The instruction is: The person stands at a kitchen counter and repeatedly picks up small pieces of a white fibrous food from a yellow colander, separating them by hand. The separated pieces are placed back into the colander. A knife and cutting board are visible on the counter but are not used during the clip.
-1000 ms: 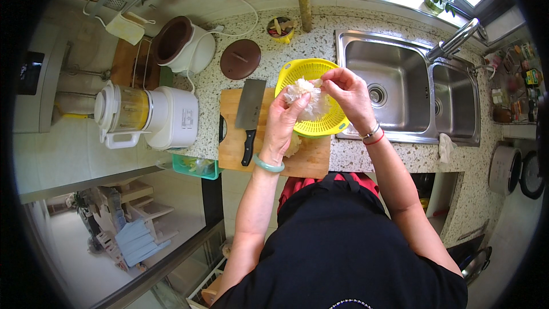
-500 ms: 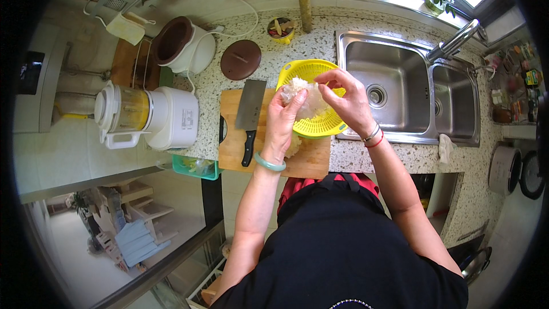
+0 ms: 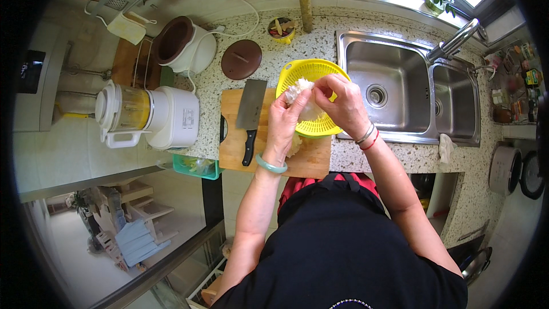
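Frilly, pale snow fungus (image 3: 298, 88) is gripped between the thumb and fingers of my left hand (image 3: 283, 115), over a yellow colander (image 3: 291, 70). My right hand (image 3: 342, 103) is closed in a pinch at the right side of the piece; what sits between its fingertips is too small to make out. More translucent white pieces (image 3: 311, 113) lie in the colander below, partly covered by my hands. A wooden cutting board (image 3: 311, 163) is under my left wrist, and a yellowish-white lump (image 3: 294, 146) rests on it, half hidden. A cleaver (image 3: 250, 109) with a black handle lies on the board's left side.
Right of the colander is a double steel sink (image 3: 394, 80) with a faucet (image 3: 454, 40). A white blender (image 3: 171, 117), an open cooker pot (image 3: 183, 46), its brown lid (image 3: 241, 59) and a yellow cup of scraps (image 3: 281, 30) stand left and behind. A green bin (image 3: 197, 167) hangs by the counter edge.
My right hand has drawn in closer to my left, its fingers bending down and pinching at the fungus. The left hand has shifted slightly and still holds the piece.
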